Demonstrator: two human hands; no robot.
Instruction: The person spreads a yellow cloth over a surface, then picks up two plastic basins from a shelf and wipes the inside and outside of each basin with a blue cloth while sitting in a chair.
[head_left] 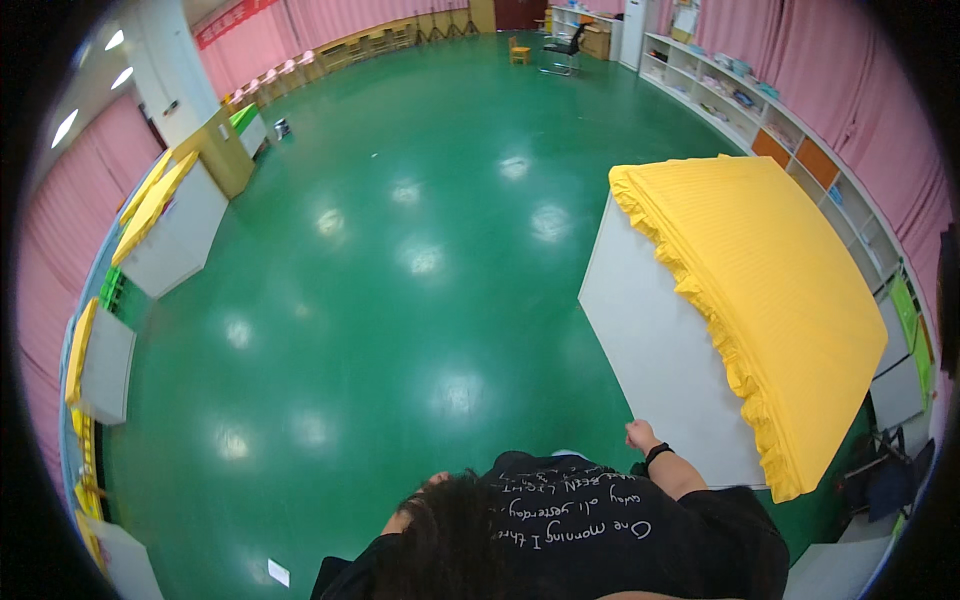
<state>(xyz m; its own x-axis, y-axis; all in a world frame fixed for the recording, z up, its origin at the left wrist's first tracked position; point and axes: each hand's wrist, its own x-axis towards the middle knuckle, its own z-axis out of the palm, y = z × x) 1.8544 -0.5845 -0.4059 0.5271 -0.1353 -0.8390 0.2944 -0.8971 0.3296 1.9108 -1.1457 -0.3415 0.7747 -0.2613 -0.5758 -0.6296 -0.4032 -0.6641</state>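
My right hand (640,434) is held in front of my body with its fingers curled into a fist, and nothing shows sticking out of it. A dark band (657,452) circles that wrist. Nearest to this hand is the pale side panel (660,340) of a large cabinet, whose top carries a yellow ruffled cover (770,290); I cannot tell whether the hand touches the panel. My left hand (438,479) shows only as a small patch beside dark hair, its fingers hidden.
Green glossy floor (380,330) stretches ahead. White cabinets with yellow covers (155,205) line the left side. Open white shelves (740,95) run along the right wall. A black chair (565,50) and a small wooden chair (519,50) stand far off. A white paper (278,572) lies at lower left.
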